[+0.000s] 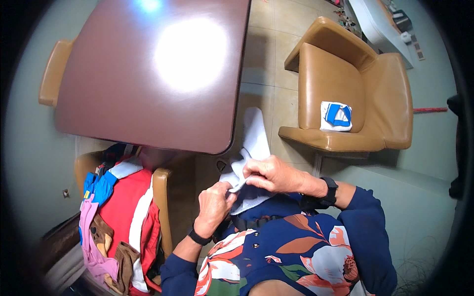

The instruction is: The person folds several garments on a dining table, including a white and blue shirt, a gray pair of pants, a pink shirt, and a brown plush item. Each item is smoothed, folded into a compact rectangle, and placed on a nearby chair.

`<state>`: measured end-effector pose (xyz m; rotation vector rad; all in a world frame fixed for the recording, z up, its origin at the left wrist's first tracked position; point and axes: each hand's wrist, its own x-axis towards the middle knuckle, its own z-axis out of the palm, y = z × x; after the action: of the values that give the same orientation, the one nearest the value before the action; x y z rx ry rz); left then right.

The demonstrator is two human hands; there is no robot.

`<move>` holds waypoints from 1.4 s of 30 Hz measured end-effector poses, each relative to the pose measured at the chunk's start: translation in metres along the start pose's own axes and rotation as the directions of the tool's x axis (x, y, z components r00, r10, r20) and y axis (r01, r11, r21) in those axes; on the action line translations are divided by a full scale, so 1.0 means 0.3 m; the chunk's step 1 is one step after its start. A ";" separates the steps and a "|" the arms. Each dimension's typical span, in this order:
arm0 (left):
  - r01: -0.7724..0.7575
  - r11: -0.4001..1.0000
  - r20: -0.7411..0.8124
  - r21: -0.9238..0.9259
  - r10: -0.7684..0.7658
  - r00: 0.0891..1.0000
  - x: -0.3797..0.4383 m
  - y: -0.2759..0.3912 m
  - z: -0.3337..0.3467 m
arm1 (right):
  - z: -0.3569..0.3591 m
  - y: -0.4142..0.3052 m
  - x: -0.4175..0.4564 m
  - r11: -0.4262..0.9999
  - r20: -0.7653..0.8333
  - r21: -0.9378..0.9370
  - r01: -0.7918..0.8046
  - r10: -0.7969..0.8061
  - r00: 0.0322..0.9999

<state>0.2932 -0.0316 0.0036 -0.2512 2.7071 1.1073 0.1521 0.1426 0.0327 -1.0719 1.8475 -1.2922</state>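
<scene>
Both my hands grip a white cloth garment point(255, 135) in front of my waist. My left hand point(214, 207) pinches its near edge from the left. Close beside it, my right hand point(272, 175) has bunched fabric between thumb and fingers. One white length of the cloth hangs away from me, past the table's corner, over the tiled floor; the lower part lies by my lap. Its exact kind cannot be told. A folded white and blue garment point(336, 117) rests on the seat of a tan armchair point(329, 70) at the right.
A dark brown table point(122, 100) fills the upper left. At the lower left, another tan chair point(163, 207) holds a heap of red, white, pink, blue and brown clothes point(122, 207). A third chair point(55, 74) stands behind the table, and a white counter point(377, 29) at the upper right.
</scene>
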 end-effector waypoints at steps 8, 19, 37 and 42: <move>0.075 0.996 -0.067 0.051 -0.072 0.995 -0.090 -0.046 -0.054 | -0.064 0.170 -0.189 0.903 0.150 -0.428 0.018 0.052 0.987; -0.069 0.997 0.058 -0.026 0.071 0.996 -0.163 -0.012 -0.144 | -0.089 0.072 -0.252 0.787 -0.082 -0.616 -0.009 -0.052 0.995; 0.218 0.846 0.555 -0.487 0.107 0.825 -0.171 -0.023 -0.124 | -0.088 -0.009 -0.340 0.971 0.406 -0.126 -0.203 0.237 0.883; 0.210 0.884 0.578 -0.418 0.080 0.812 -0.143 0.012 -0.136 | -0.090 -0.016 -0.248 0.938 0.618 -0.334 -0.089 0.290 0.730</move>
<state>0.3285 -0.0544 0.0454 -0.0543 1.8541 1.5071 0.1653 0.2192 0.0492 -1.2410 1.5397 -0.4179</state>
